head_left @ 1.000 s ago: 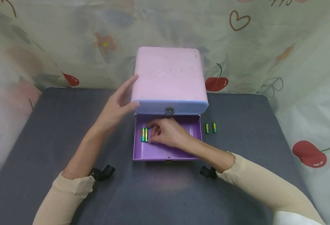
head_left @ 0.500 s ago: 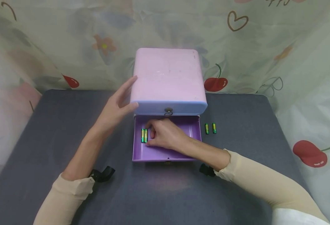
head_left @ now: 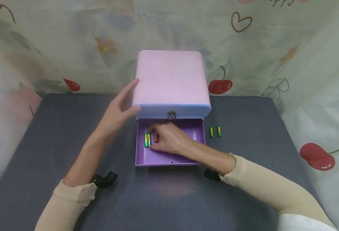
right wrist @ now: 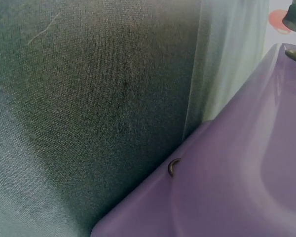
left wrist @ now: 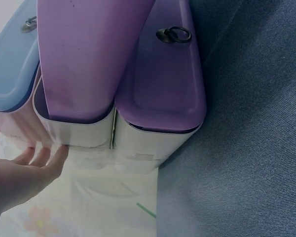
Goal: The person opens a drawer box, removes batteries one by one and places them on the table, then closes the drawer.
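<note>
A pink-topped drawer box (head_left: 170, 78) with a blue top drawer front (head_left: 155, 111) stands on the table, its purple drawer (head_left: 158, 158) pulled out. My left hand (head_left: 116, 114) rests against the box's left side, fingers extended and the thumb by the blue front. In the left wrist view, its fingertips touch the box's side wall. My right hand (head_left: 172, 138) reaches into the purple drawer. Its thumb and index finger pinch the ends of a green-and-gold battery (head_left: 149, 140). Just left of it lies another battery (head_left: 145, 140). The right wrist view does not show the hand.
Two more batteries (head_left: 211, 132) lie side by side on the dark table (head_left: 169, 205), right of the drawer. Below the pulled-out drawer is a closed purple drawer (left wrist: 167, 74) with a ring pull. A patterned curtain (head_left: 80, 38) hangs behind the box.
My right hand has shifted slightly left toward the two batteries in the drawer, its fingertips closing on the right one. My left hand stays against the box. The head view has drifted a little.
</note>
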`<state>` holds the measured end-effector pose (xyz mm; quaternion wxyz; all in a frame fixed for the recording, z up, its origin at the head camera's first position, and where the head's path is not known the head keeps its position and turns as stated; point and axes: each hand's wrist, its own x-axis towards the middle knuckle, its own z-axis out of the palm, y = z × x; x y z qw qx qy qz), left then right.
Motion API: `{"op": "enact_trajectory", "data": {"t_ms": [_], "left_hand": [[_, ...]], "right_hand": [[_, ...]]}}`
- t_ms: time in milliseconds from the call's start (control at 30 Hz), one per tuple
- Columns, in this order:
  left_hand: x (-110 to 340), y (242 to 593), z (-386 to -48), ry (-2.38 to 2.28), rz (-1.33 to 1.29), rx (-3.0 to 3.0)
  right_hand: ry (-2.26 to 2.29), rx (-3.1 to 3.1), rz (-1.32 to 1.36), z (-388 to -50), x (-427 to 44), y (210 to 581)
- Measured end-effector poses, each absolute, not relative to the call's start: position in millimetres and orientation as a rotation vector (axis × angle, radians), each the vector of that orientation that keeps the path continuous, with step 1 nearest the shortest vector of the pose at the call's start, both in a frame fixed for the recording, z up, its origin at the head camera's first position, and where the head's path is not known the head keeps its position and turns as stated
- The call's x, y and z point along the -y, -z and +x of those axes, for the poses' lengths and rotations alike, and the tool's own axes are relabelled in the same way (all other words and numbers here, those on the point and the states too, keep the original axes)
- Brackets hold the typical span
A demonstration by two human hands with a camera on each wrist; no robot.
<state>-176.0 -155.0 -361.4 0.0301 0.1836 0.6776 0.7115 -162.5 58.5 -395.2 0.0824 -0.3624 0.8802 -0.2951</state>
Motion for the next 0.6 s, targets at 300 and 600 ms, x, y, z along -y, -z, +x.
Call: {"op": "enact_trajectory", "data": {"t_ms": [300, 600], "left_hand": [[155, 361, -175, -2.197, 0.551, -2.075], [155, 361, -176, -2.175, 0.532, -2.104]], "right_hand": [[1.098, -2.454, -1.097, -164, -68, 396], [1.248, -2.289, -0.985, -162, -77, 392]]}}
